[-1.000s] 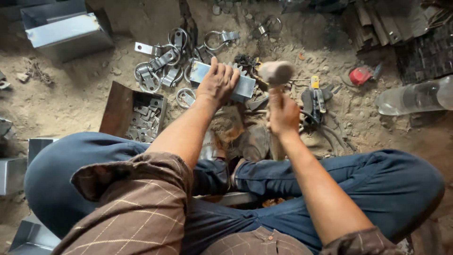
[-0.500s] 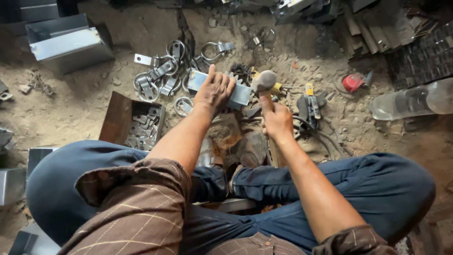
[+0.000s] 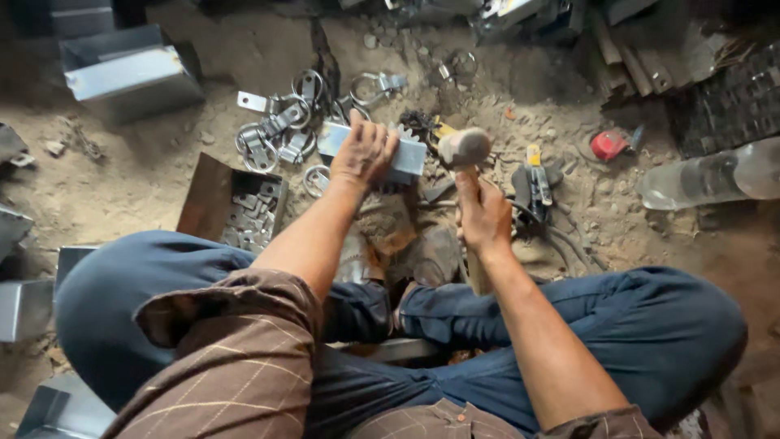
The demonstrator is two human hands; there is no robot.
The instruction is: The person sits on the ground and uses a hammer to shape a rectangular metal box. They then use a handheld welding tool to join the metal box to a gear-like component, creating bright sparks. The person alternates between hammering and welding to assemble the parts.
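Observation:
My left hand (image 3: 365, 153) presses down on a flat grey metal piece (image 3: 410, 158) lying on the dirt floor in front of my crossed legs. My right hand (image 3: 483, 213) grips the wooden handle of a hammer, whose rounded metal head (image 3: 464, 147) is raised just right of the metal piece. I sit on the ground in dark blue trousers (image 3: 650, 325) and a brown checked shirt.
A heap of metal clamps and rings (image 3: 280, 134) lies beyond my left hand. A rusty open box of small metal parts (image 3: 236, 207) sits left of it. Folded sheet-metal boxes (image 3: 130, 73) stand at far left. Pliers (image 3: 536, 183), a red object (image 3: 608, 145) and a plastic bottle (image 3: 715, 175) lie right.
The hammer head has come down and left toward the metal piece. My left hand stays pressed on the piece.

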